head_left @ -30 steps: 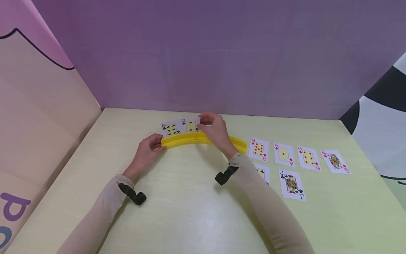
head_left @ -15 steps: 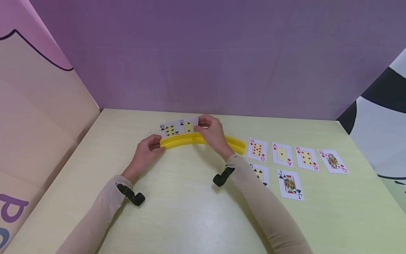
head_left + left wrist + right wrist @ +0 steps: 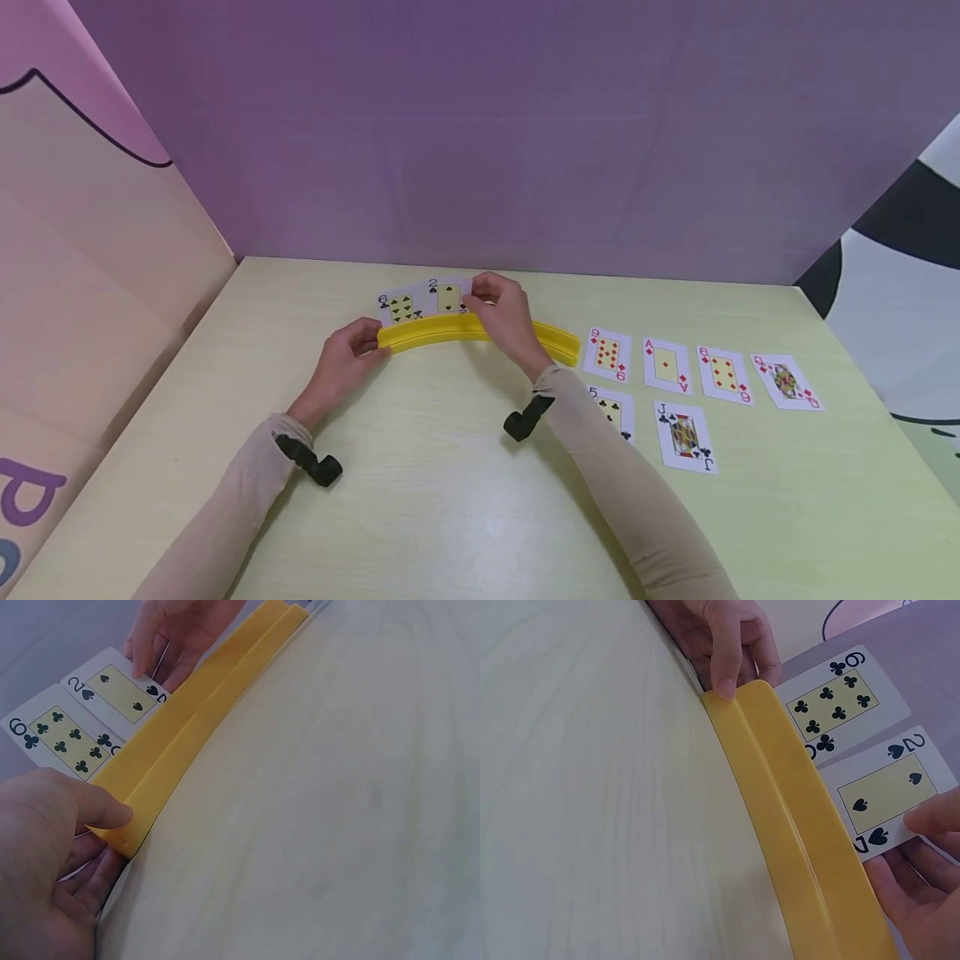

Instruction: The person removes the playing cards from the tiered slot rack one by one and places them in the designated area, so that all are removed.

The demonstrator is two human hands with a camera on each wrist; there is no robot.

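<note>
At 3 o'clock of the yellow curved card holder (image 3: 480, 332), 6 cards (image 3: 667, 379) are laid face up on the table (image 3: 450, 500). The holder's end at 9 o'clock is gripped by the left hand (image 3: 347, 357). The 2 of spades (image 3: 448, 297), standing in the holder beside the 6 of clubs (image 3: 401, 306), is pinched by the right hand (image 3: 506, 321).

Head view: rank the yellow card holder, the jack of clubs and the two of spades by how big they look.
1. yellow card holder, the longest by far.
2. jack of clubs, lying whole on the table.
3. two of spades, partly hidden in the holder and farther away; the two cards are likely the same size.
</note>
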